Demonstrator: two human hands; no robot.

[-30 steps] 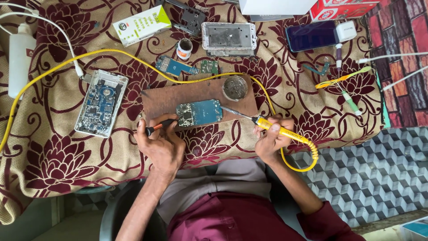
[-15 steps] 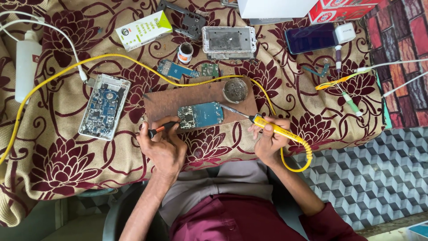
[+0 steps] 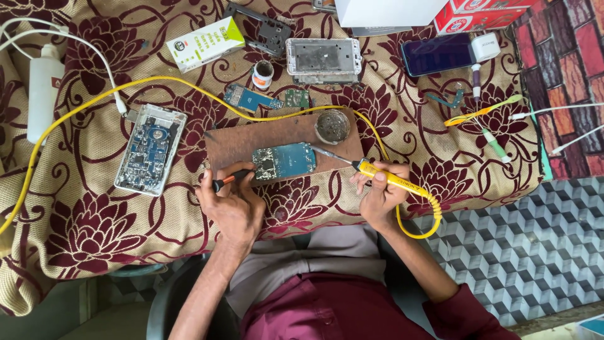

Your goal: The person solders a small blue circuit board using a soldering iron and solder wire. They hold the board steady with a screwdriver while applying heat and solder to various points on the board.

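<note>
Resting on the brown wooden board (image 3: 251, 140), a blue phone circuit board (image 3: 284, 161) is being worked from both sides. The left hand (image 3: 234, 204) is clenched around a small tool with a black and orange handle (image 3: 231, 179), whose tip is held against the left edge of the circuit board. The right hand (image 3: 377, 195) is closed around the yellow handle of a soldering iron (image 3: 377, 172), gripped like a pen, with the metal tip pointed toward the right end of the circuit board; whether the tip touches it cannot be told.

Compared with half a second and a second ago, little has changed: the same grips are kept and the iron's tip is seen at nearly the same spot beside the circuit board, while the whole view has only shifted slightly. This steadiness is judged to mean that fine work at one point of the circuit board is in progress rather than a change of tool.

A round tin (image 3: 332, 126) stands on the wooden board just above the iron's tip. The yellow cord (image 3: 94, 101) is looped across the patterned cloth of the surface (image 3: 75, 239). An opened phone with its blue board exposed (image 3: 150, 150) lies to the left, well apart from the hands, and an empty phone frame (image 3: 323, 60) lies farther back.
</note>
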